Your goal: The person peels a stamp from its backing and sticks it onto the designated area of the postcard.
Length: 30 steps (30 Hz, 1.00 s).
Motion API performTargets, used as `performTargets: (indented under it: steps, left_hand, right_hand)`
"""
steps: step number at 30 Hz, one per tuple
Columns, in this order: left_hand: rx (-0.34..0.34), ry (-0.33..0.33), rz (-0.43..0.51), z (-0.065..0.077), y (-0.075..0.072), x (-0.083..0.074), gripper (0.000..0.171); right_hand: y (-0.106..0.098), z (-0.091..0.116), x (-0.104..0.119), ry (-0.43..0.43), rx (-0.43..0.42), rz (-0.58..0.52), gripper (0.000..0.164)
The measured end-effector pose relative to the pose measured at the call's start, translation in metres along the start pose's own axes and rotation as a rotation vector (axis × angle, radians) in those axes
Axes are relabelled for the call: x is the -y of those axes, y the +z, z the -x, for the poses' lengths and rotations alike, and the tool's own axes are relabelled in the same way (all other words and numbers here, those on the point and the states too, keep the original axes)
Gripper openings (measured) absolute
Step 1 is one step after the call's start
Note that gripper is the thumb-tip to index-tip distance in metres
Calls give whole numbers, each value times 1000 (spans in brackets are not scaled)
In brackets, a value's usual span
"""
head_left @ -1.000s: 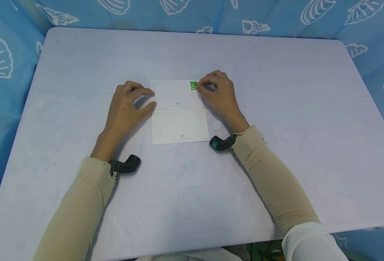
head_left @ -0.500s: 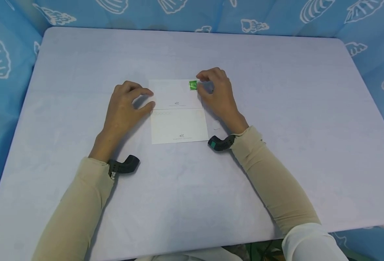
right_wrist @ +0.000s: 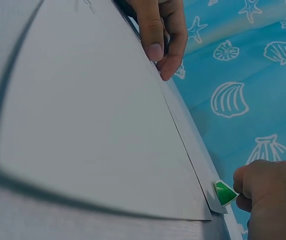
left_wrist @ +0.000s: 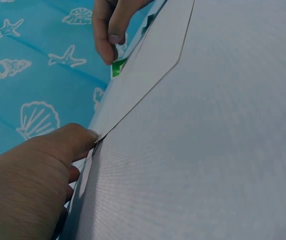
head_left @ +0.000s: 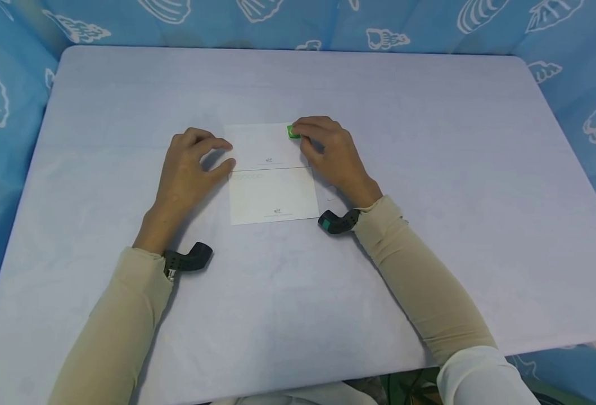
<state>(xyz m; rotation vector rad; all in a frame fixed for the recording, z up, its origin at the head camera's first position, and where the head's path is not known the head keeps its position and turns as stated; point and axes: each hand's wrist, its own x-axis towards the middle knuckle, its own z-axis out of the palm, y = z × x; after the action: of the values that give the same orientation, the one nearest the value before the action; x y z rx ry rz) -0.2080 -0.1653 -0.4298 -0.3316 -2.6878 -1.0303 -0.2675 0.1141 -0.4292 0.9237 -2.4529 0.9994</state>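
Note:
A small green stamp (head_left: 292, 133) lies at the upper right corner of a white postcard-like sheet (head_left: 257, 145). The index fingertip of my right hand (head_left: 334, 152) presses over the stamp and partly covers it, with the thumb apart below. In the right wrist view the green stamp (right_wrist: 224, 193) shows right at the fingertips. My left hand (head_left: 186, 166) rests at the sheet's left side, index finger and thumb spread, fingertips on its edge. Directly below lies a second white sheet (head_left: 272, 194) with a faint row of boxes and a small printed logo.
A white cloth covers the table (head_left: 257, 292). Beside the right wrist lies a small pale scrap (head_left: 332, 194). Blue curtains (head_left: 328, 22) with white shell patterns hang behind the far and side edges. Black wrist cameras (head_left: 189, 259) sit on both wrists.
My right thumb and index finger pinched at the stamp's right edge, then parted. The index finger has now come down over the stamp. The left hand stays at the sheet's edge.

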Motion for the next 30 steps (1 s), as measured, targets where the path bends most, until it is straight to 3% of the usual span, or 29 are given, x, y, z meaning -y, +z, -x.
performTargets:
  steps: [8, 15, 18, 24, 30]
  left_hand:
    - [4, -22, 1, 2, 0, -1, 24]
    - [5, -13, 5, 1, 0, -1, 24]
    - [-1, -1, 12, 0, -1, -1, 24]
    - [10, -23, 7, -1, -1, -2, 24]
    - [19, -42, 3, 0, 0, -1, 25]
  right_hand:
    - [0, 1, 2, -69, -1, 34, 24]
    - [-2, 3, 5, 13, 172, 86, 27]
    - [-2, 2, 6, 30, 198, 96, 28]
    - [-2, 2, 7, 31, 183, 84, 27]
    - [0, 4, 4, 24, 42, 13, 24]
